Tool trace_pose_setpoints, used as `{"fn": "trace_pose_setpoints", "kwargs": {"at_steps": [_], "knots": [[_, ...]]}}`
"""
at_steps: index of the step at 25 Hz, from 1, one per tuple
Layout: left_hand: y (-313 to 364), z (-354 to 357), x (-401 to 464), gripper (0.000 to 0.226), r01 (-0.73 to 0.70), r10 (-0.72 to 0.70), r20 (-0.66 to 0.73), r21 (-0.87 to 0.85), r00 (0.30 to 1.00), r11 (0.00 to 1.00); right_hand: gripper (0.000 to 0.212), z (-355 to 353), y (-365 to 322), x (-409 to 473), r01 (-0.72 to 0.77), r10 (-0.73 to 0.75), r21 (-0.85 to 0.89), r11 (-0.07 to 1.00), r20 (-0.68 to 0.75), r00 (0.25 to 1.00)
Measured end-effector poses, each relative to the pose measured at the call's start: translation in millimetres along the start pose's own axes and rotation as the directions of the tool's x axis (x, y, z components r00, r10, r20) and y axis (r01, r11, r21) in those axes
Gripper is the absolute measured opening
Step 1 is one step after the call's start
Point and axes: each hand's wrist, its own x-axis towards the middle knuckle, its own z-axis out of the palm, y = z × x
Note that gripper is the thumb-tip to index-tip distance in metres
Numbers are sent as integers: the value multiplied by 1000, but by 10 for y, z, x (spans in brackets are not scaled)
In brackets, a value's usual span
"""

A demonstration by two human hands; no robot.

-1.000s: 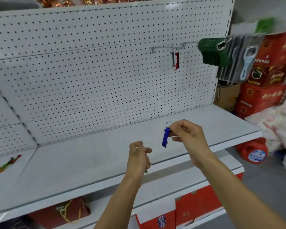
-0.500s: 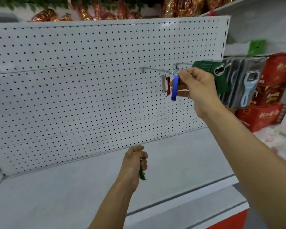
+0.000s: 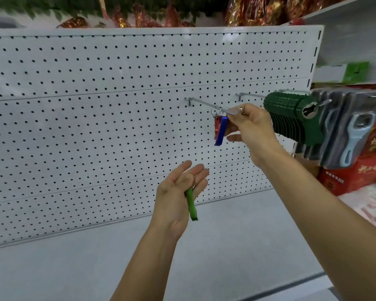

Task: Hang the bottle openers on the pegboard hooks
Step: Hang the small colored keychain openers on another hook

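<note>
The blue opener (image 3: 221, 130) is pinched by the right hand (image 3: 251, 127) at the hook (image 3: 206, 104), beside a red opener (image 3: 216, 127). A green opener (image 3: 191, 204) lies on the flat left hand (image 3: 178, 196). Light, stiff and slippery metal is judged; the ring is best gripped.

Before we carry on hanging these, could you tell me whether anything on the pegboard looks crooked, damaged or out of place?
Nothing stands out: the red opener and blue opener hang straight from the hook.
</note>
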Motion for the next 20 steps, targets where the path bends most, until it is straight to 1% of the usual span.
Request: {"fn": "trace_pose_setpoints", "kwargs": {"at_steps": [4,6,8,9,10,11,13,14,17,20], "knots": [[59,111,114,32,-60,59,-17,-61,998,996,11,49,119,99,15,-14,44,999,-10,1000],[55,157,118,34,-93,91,-38,-68,995,993,9,51,205,55,24,-19,67,997,-65,998],[33,189,105,36,-132,128,-54,-65,990,989,9,51,320,-98,39,-33,54,998,-113,993],[21,206,98,37,-150,147,-60,-55,987,987,11,61,382,-205,41,-38,30,999,-92,995],[4,226,87,38,-168,165,-69,-44,984,985,14,78,435,-325,31,-32,-8,999,-31,999],[-13,251,66,39,-183,180,-77,-34,981,983,17,102,477,-449,14,-11,-55,998,60,998],[-46,306,-1,43,-205,204,-84,-5,975,979,17,140,510,-652,-12,40,-119,993,237,971],[-64,327,-38,45,-215,215,-86,19,973,977,16,146,505,-711,-18,53,-125,992,283,958],[-109,358,-124,48,-261,267,-86,78,960,962,15,94,434,-781,-61,87,-88,994,329,940],[-146,396,-219,47,-316,326,-65,123,943,941,18,16,355,-850,-86,101,-58,995,364,926]]}}
